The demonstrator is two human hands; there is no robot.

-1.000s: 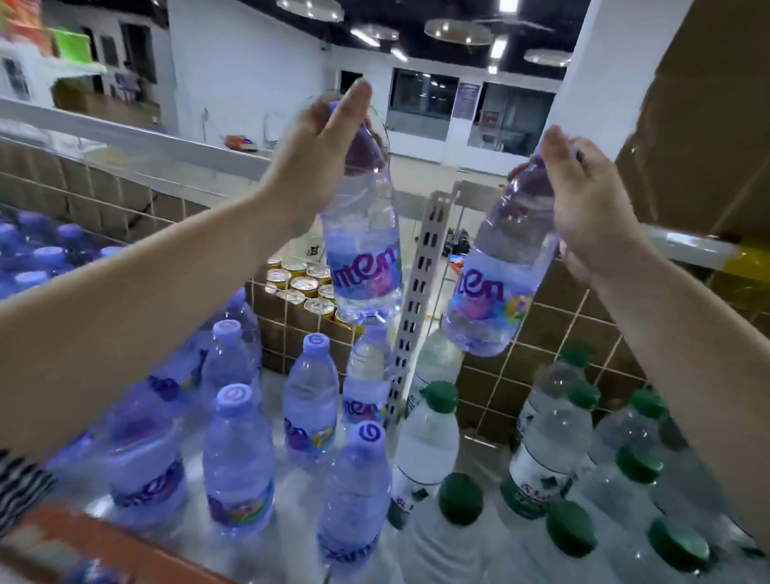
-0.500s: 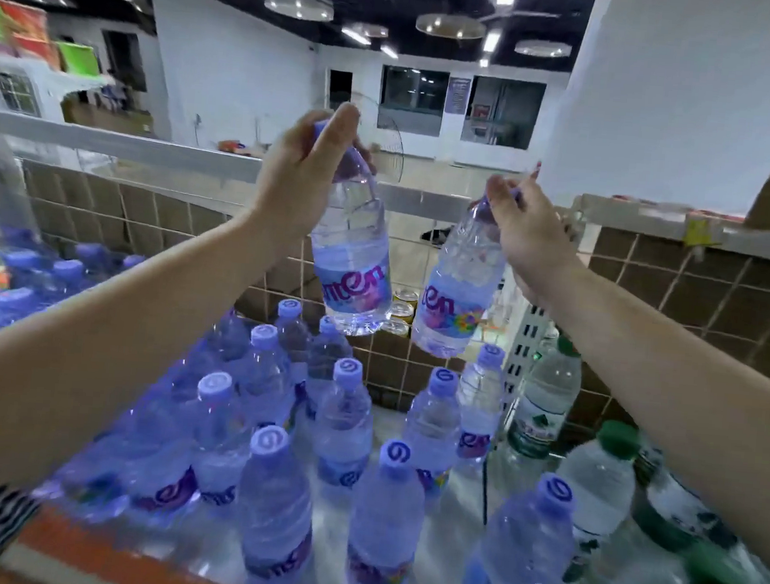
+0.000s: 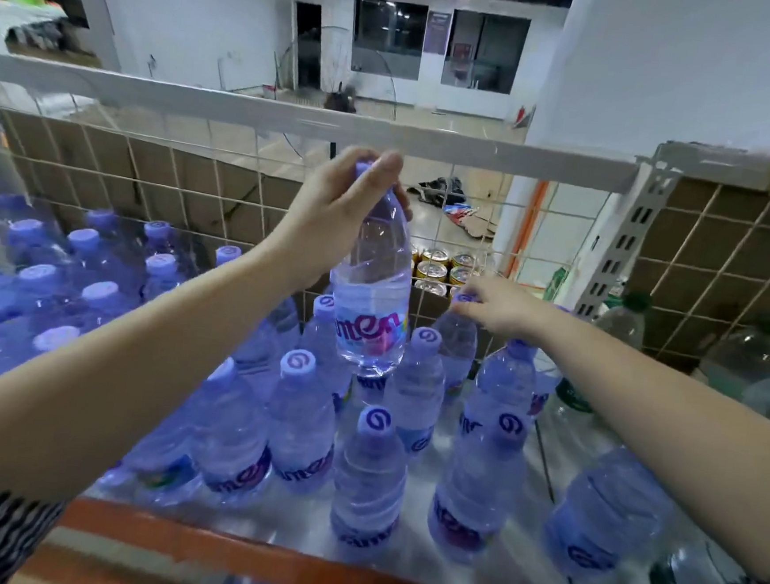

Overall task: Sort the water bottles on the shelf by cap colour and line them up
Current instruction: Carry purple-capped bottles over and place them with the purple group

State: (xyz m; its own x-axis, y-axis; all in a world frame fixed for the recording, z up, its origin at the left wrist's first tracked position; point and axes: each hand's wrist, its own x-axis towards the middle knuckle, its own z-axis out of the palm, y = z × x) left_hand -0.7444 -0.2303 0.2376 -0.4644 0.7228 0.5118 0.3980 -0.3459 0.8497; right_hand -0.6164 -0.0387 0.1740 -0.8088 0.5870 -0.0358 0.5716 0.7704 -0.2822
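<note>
My left hand [image 3: 334, 209] grips the neck and purple cap of a clear water bottle [image 3: 373, 300], held upright in the air above the standing rows. My right hand [image 3: 497, 305] is lower, fingers pinched on the purple cap of a bottle [image 3: 457, 343] that stands at the back of the shelf by the wire grid. Several purple-capped bottles [image 3: 369, 470] stand in rows on the metal shelf [image 3: 539, 470]. Green-capped bottles [image 3: 620, 319] stand at the far right, partly blurred.
A white rail [image 3: 295, 119] and wire grid back [image 3: 199, 175] close the shelf behind. Gold cans [image 3: 435, 268] sit beyond the grid. A perforated upright post [image 3: 621, 246] divides the right section. The orange front edge [image 3: 238, 552] runs below. More purple-capped bottles [image 3: 34, 273] fill the left.
My right hand has come down and set its bottle at the back of the purple rows. My left hand still holds its bottle aloft. The view has shifted left and lower.
</note>
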